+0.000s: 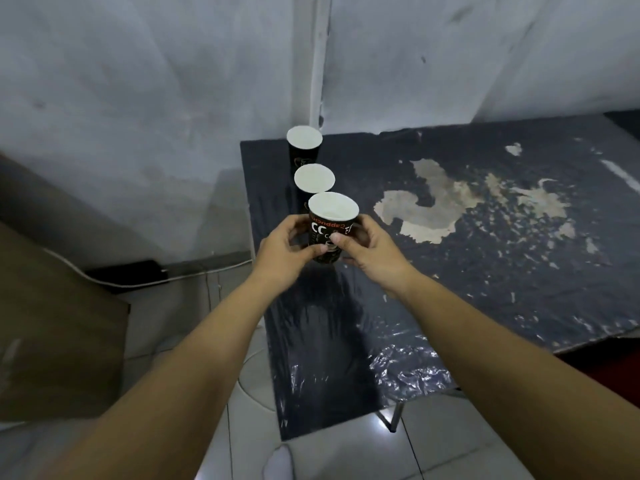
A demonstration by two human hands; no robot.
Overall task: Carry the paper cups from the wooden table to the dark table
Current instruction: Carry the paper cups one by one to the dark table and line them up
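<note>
Base of nearest cup [330, 233] hidden behind both thumbs; contact with worktop [485, 258] unclear. Middle cup [313, 183] lower body blocked by nearest cup. Worktop cut off at right edge.

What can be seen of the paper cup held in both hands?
The nearest dark paper cup with a white inside is upright, open at the top, and looks empty. Its dark wall carries white letters "CC" and red mirrored lettering. The left hand and the right hand hold it from either side, fingers and thumbs curled round its wall. It is over the near left part of the dark worn table, in line with two like cups behind it; whether its base touches the table is hidden.
</note>
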